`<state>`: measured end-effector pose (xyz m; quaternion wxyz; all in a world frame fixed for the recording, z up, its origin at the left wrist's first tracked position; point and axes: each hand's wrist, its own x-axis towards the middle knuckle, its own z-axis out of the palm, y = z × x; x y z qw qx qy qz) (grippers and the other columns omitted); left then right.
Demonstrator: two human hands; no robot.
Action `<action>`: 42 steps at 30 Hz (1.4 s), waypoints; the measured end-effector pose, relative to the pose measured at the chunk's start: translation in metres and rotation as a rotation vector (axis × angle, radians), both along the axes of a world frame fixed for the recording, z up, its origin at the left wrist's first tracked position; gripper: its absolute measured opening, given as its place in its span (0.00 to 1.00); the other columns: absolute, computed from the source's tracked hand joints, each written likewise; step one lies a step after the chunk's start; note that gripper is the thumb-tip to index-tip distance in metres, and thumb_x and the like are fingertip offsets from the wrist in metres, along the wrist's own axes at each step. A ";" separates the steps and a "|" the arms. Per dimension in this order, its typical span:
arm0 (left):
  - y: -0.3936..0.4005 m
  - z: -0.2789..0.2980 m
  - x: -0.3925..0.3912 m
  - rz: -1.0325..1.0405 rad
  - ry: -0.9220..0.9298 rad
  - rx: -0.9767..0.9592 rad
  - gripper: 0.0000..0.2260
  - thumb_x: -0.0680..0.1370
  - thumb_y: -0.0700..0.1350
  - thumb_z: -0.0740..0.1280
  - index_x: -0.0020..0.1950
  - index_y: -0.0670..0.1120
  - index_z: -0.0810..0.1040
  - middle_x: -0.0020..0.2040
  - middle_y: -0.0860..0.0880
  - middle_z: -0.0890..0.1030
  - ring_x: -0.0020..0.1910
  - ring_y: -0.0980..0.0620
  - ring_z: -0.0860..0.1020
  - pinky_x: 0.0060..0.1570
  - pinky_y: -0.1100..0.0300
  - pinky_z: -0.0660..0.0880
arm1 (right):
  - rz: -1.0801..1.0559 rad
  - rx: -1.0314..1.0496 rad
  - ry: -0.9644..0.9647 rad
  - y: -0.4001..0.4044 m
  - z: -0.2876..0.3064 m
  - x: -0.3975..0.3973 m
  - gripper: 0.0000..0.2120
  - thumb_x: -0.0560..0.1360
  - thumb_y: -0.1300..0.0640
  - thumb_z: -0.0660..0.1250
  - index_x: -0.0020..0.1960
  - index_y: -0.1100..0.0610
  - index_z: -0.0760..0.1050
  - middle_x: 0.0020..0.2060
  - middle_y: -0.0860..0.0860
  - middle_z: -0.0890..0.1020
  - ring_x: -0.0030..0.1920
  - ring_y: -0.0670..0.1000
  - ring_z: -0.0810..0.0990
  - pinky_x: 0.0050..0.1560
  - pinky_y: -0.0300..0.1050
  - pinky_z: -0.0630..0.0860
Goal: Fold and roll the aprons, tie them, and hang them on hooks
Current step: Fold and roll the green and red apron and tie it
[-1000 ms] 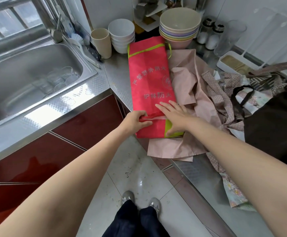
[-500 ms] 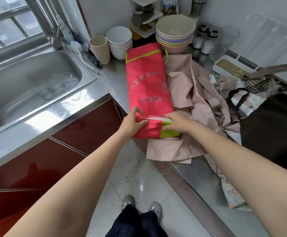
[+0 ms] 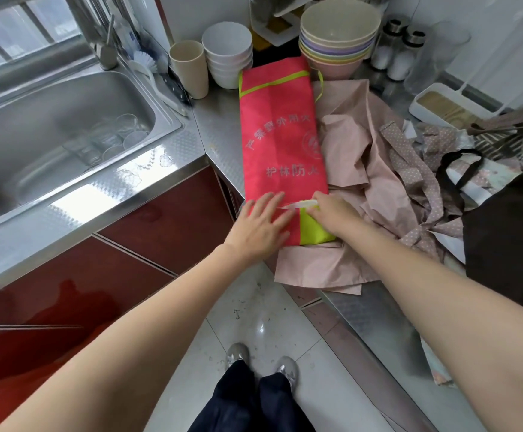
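Steel kitchen table [image 3: 219, 132], sink [image 3: 51, 126] at 9 o'clock, bowls [image 3: 338, 32] at 12. Red apron [image 3: 280, 135] folded into long strip, lying atop pink apron [image 3: 347, 169]. Left hand [image 3: 261, 227] flat, fingers spread, pressing near end. Right hand [image 3: 332, 213] curled, pinching turned-up edge. Step: starting roll. Next move calls for tight, even rolling toward 12, strip kept straight.

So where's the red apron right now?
In the head view the red apron lies folded long on the steel counter, right of the sink, partly on a pink apron; the left hand and right hand are on its near end.
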<state>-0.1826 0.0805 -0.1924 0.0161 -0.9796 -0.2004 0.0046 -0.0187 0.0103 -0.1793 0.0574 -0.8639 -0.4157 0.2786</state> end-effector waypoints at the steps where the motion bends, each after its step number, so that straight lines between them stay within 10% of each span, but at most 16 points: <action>1: -0.003 -0.004 -0.001 -0.061 0.096 -0.035 0.26 0.76 0.59 0.53 0.71 0.49 0.68 0.71 0.39 0.68 0.69 0.39 0.68 0.64 0.44 0.67 | 0.014 -0.040 -0.047 0.003 0.000 -0.003 0.16 0.80 0.52 0.57 0.64 0.59 0.66 0.62 0.62 0.71 0.61 0.62 0.72 0.55 0.51 0.70; 4: -0.005 -0.005 -0.004 -0.069 0.399 -0.134 0.31 0.80 0.57 0.53 0.77 0.50 0.42 0.77 0.42 0.42 0.76 0.43 0.45 0.73 0.46 0.44 | 0.127 -0.071 -0.317 0.003 0.010 -0.014 0.17 0.81 0.58 0.52 0.69 0.58 0.60 0.67 0.60 0.63 0.63 0.63 0.70 0.58 0.54 0.69; 7: 0.003 0.000 -0.005 -0.107 0.402 -0.063 0.33 0.79 0.47 0.56 0.77 0.51 0.38 0.77 0.44 0.40 0.77 0.45 0.44 0.74 0.48 0.45 | 0.481 0.077 -0.523 -0.005 0.014 -0.015 0.23 0.77 0.59 0.40 0.70 0.57 0.60 0.71 0.55 0.60 0.67 0.58 0.63 0.61 0.52 0.65; 15: 0.028 0.015 -0.017 0.152 -0.022 -0.608 0.24 0.75 0.43 0.64 0.72 0.47 0.67 0.69 0.45 0.71 0.67 0.49 0.70 0.65 0.64 0.61 | 0.664 -0.200 -0.226 -0.026 0.014 -0.005 0.47 0.70 0.37 0.65 0.77 0.58 0.45 0.75 0.57 0.47 0.75 0.57 0.47 0.71 0.54 0.56; 17: 0.038 0.024 -0.018 0.350 -0.136 -0.756 0.14 0.76 0.44 0.65 0.61 0.45 0.77 0.52 0.46 0.81 0.51 0.50 0.78 0.52 0.64 0.69 | 0.618 -0.143 -0.182 -0.021 0.014 -0.005 0.39 0.71 0.43 0.67 0.74 0.58 0.54 0.73 0.58 0.55 0.72 0.58 0.54 0.68 0.50 0.62; 20: 0.053 0.024 -0.016 0.564 -0.190 -0.937 0.12 0.78 0.48 0.63 0.56 0.44 0.80 0.50 0.45 0.82 0.51 0.49 0.79 0.55 0.58 0.71 | 0.431 0.053 0.016 -0.007 0.026 0.007 0.07 0.73 0.54 0.68 0.48 0.55 0.73 0.52 0.57 0.75 0.55 0.55 0.73 0.47 0.42 0.65; 24: 0.055 0.011 -0.013 0.736 -0.280 -1.051 0.11 0.79 0.48 0.63 0.48 0.41 0.80 0.44 0.43 0.79 0.46 0.48 0.76 0.48 0.56 0.69 | 0.056 0.076 0.302 0.002 0.030 0.025 0.12 0.72 0.55 0.71 0.35 0.57 0.71 0.33 0.52 0.75 0.38 0.52 0.73 0.35 0.44 0.65; 28: 0.058 0.004 0.001 0.796 -0.304 -0.976 0.13 0.79 0.48 0.63 0.36 0.45 0.72 0.39 0.43 0.75 0.42 0.47 0.72 0.42 0.57 0.65 | -0.185 0.082 0.146 0.017 0.010 0.017 0.12 0.77 0.53 0.63 0.54 0.61 0.73 0.54 0.59 0.78 0.57 0.59 0.76 0.48 0.46 0.70; 36: 0.059 0.015 0.009 0.649 -0.170 -0.628 0.20 0.77 0.50 0.65 0.64 0.41 0.67 0.61 0.38 0.71 0.59 0.38 0.72 0.56 0.51 0.67 | -0.374 -0.021 -0.017 0.038 -0.003 0.002 0.19 0.82 0.53 0.46 0.66 0.56 0.68 0.64 0.61 0.72 0.64 0.61 0.71 0.58 0.48 0.68; 42: 0.043 0.018 0.039 0.793 -0.195 -0.826 0.28 0.79 0.48 0.60 0.76 0.47 0.51 0.70 0.36 0.58 0.69 0.36 0.61 0.68 0.49 0.58 | -0.461 0.118 0.159 0.050 0.005 -0.011 0.18 0.81 0.62 0.49 0.70 0.62 0.60 0.66 0.65 0.70 0.65 0.63 0.70 0.59 0.49 0.67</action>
